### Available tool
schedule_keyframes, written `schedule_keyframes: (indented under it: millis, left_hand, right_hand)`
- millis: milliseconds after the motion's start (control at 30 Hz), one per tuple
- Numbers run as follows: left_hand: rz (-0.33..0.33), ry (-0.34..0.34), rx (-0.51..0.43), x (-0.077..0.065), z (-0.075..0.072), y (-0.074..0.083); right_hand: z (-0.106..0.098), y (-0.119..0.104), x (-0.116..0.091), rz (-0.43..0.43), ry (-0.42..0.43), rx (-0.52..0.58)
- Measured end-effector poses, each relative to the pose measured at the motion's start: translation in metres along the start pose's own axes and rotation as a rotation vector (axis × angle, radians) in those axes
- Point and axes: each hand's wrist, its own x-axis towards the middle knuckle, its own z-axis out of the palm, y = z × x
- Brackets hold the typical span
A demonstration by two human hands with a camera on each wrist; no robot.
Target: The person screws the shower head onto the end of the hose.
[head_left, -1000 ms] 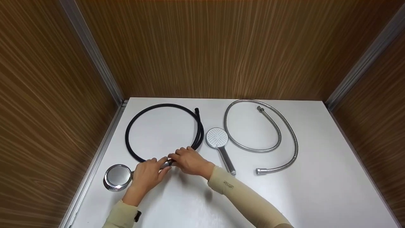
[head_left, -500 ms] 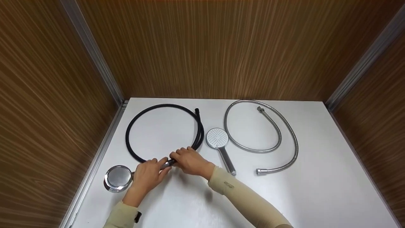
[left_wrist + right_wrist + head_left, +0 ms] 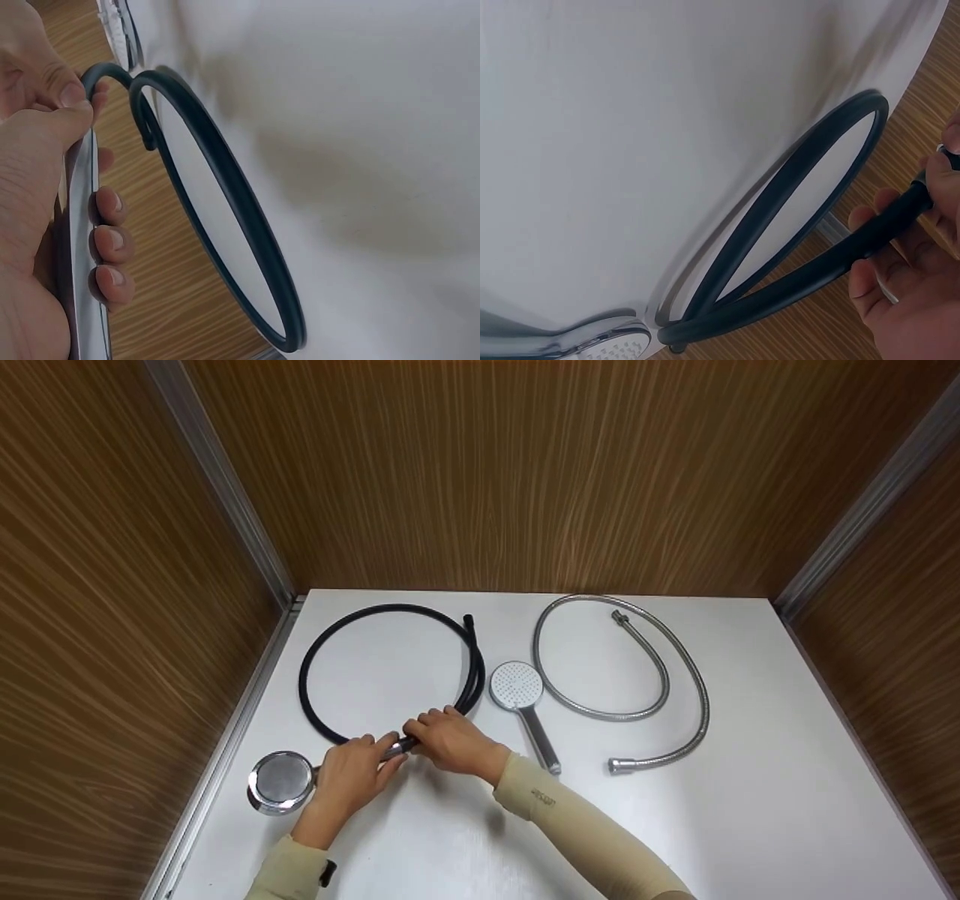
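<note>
My left hand grips the handle of a chrome shower head, fingers wrapped around it. The round head sticks out to the left of that hand, over the white table. My right hand holds a black shower hose close to its end, thumb and fingers around it. The hose end meets the tip of the handle between my two hands, and my fingers partly cover this joint. From there the hose curves away in a large loop, its other end lying at the back.
A second shower head with a white face and grey handle lies right of the black loop. Beyond it lies a coiled silver metal hose on the white table. Wood-grain panels enclose the table at the back and sides.
Compared with a second ago, my right fingers have shifted very slightly to the right at the hose end. My left hand keeps its grip on the shower head's handle.
</note>
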Motion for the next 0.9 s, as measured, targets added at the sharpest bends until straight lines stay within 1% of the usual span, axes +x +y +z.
schedule_keyframes:
  millis: [300, 500, 733, 900]
  left_hand:
    - [0.006, 0.002, -0.015, -0.0005, -0.0011, -0.0003]
    - [0.026, -0.01, -0.028, -0.0008, -0.0023, -0.0013]
    - [0.027, 0.023, -0.034, -0.0006, -0.0029, -0.0011]
    - [0.043, 0.052, -0.028, -0.0007, -0.0046, -0.0012]
  right_hand:
    - [0.0004, 0.0003, 0.0, -0.003, 0.013, 0.007]
    - [-0.001, -0.0004, 0.0011, 0.012, -0.003, 0.014]
    - [-0.0001, -0.0024, 0.0008, 0.021, 0.022, -0.021]
    - [-0.0004, -0.0024, 0.0015, 0.028, -0.008, -0.01]
